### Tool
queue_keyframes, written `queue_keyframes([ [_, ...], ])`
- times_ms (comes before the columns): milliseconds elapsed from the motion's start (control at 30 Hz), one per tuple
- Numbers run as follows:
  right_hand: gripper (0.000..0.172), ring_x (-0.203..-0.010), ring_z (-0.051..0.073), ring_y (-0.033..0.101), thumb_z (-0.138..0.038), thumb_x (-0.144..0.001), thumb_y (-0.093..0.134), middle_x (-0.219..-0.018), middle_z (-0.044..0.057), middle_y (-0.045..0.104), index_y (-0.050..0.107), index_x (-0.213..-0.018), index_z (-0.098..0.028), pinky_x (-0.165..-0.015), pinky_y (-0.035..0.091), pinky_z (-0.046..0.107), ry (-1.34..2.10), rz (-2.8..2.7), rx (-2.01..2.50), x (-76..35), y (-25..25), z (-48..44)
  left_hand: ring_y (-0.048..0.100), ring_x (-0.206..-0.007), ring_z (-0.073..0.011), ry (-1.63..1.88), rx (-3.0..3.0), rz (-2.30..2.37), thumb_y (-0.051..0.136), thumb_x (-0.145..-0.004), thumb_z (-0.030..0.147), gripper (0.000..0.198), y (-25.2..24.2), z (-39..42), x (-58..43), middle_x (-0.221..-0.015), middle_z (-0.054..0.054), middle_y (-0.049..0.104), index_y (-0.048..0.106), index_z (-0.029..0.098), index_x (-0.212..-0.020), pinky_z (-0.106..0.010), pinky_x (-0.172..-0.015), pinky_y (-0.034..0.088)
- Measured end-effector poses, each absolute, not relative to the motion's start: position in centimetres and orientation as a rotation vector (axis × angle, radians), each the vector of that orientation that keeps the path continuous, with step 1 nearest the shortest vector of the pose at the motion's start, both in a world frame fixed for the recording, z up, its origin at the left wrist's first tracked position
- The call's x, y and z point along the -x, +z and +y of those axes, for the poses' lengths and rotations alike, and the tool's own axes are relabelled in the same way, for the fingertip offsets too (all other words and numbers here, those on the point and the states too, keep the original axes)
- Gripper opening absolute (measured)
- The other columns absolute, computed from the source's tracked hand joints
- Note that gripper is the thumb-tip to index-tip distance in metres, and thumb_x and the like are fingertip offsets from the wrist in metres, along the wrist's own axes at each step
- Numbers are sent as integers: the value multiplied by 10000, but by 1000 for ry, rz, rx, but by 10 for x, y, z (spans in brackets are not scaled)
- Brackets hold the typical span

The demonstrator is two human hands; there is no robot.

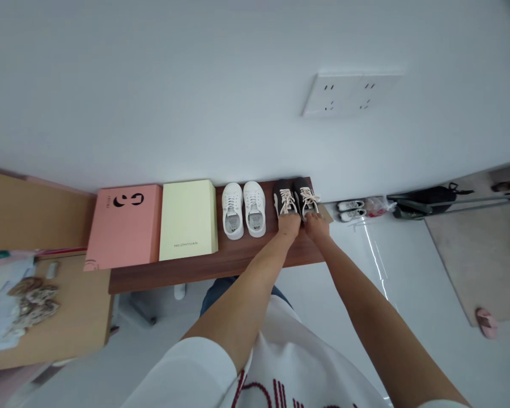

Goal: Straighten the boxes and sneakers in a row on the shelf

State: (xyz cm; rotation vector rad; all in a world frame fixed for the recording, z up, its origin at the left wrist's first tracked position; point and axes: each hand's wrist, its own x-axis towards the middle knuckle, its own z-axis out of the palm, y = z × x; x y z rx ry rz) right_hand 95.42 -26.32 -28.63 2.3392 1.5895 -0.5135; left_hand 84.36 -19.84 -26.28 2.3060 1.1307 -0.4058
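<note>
A pair of black sneakers with pale laces stands at the right end of a brown wooden shelf, toes toward the wall. My left hand is closed on the heel of the left black sneaker. On the heel of the right black sneaker, my right hand is closed likewise; fingertips of both hands are partly hidden inside the shoes. Left of them sits a pair of white sneakers. Farther left lie a pale green box marked MEIZHIYUAN and a pink box.
A wall socket panel is above the shelf. Cardboard boxes with cloth items are at the left. On the floor at right are more shoes, a black bag and a pink slipper near a beige mat.
</note>
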Motion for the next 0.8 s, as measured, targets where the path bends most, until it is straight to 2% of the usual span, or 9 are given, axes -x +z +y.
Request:
queue_keyframes([
  [167,331,-1242,323,545,-256,-986,488,-1280,186,665,613,-1277,-159,-1000,423,408,-462,1668,-2385,-954,-274,-264,706,-1126,-286,-331,-2359,1133,527,-968,117,304,-257,-197,-831,-1113,-216,738,695,96,-1221,-412,-983,517],
  [333,342,-1210,322,572,-258,-983,488,-1265,204,668,620,-1272,-130,-1011,410,407,-430,1736,-2399,-942,-258,-258,689,-1150,-310,-284,-2356,1141,579,-975,282,340,-243,-192,-816,-1154,-216,726,665,102,-1251,-421,-1000,497],
  [600,304,-1104,277,671,-236,-999,468,-1159,150,735,625,-1249,-161,-871,456,323,-492,1790,-2384,-894,-243,-251,698,-1104,-314,-200,-2305,1247,454,-983,206,343,-234,-186,-751,-1155,-188,731,677,119,-1230,-404,-935,509],
  [800,317,-1069,267,694,-267,-1023,452,-1160,157,740,607,-1279,-164,-839,458,305,-511,1874,-2325,-847,-237,-239,689,-1113,-256,-109,-2175,1439,447,-1000,241,337,-232,-194,-667,-1180,-124,744,683,191,-1235,-334,-919,497],
])
